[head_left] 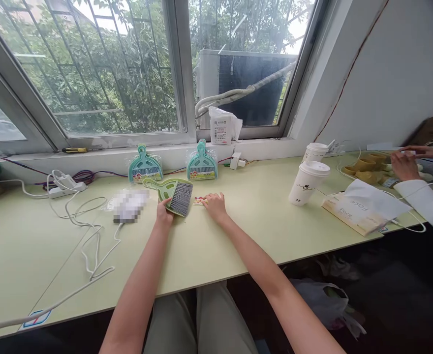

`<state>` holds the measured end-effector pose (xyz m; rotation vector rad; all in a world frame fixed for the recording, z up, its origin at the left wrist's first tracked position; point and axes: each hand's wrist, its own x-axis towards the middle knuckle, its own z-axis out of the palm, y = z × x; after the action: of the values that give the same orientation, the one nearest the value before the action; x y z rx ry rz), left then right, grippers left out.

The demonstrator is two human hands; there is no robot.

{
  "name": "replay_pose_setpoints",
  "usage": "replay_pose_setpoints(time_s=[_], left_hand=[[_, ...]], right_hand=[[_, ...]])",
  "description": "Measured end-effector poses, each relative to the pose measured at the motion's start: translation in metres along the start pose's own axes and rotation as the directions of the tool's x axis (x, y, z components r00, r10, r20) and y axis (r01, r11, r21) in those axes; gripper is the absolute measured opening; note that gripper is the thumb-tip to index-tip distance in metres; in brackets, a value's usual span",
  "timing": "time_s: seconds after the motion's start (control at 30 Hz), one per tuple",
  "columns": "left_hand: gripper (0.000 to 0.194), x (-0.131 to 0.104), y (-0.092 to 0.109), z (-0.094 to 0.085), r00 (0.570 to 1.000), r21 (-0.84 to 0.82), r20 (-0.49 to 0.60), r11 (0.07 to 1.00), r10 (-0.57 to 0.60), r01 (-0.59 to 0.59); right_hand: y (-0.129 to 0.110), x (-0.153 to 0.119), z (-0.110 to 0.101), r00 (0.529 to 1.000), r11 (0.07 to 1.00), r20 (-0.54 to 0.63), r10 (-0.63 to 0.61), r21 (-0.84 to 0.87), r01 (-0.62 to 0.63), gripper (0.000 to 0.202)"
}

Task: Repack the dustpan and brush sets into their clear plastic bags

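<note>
Bare forearms point(139, 290) are lying nearest, crossing the edge of the pale green table point(261, 236). The left hand point(165, 214) is holding the green brush-and-dustpan set point(179, 196) by its lower side, and the thumb is pressing on the front. The set is leaning at a tilt; I cannot tell whether it is touching the table. Just beside it, the right hand point(214, 206) is touching a small colourful label point(198, 201); whether its fingers are pinching or only pressing, I cannot tell. Behind, two wrapped sets point(144, 167) are standing by the wall. In my judgement, the step in hand is handling the label, so the next move is calling for careful fingertips at its edge and a steady left hand.
</note>
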<state>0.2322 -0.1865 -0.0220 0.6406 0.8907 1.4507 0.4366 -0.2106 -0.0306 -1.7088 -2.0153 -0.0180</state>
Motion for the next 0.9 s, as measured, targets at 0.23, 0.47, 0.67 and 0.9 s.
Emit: replay_pose_setpoints(time_s=[0.23,0.47,0.67,0.9], left_hand=[[0.037,0.000,-0.002,0.001,0.996,0.004,-0.087,1.000,0.002,-0.002],[0.042,0.002,-0.003,-0.002,0.998,0.045,-0.066,0.999,-0.008,0.011],[0.042,0.002,-0.003,-0.003,0.999,0.039,-0.050,0.999,0.000,0.002],[0.034,-0.004,0.000,0.003,0.992,-0.025,-0.129,1.000,0.006,-0.010]], right_hand=[[-0.001,0.003,0.002,0.984,0.956,0.139,-0.110,0.287,0.066,0.035],[0.001,0.000,0.002,0.973,0.972,0.214,-0.080,0.234,0.029,0.033],[0.003,0.000,0.004,0.958,0.969,0.179,-0.222,0.153,0.196,0.045],[0.007,0.002,0.000,0.997,0.981,0.075,-0.027,0.191,0.012,0.017]])
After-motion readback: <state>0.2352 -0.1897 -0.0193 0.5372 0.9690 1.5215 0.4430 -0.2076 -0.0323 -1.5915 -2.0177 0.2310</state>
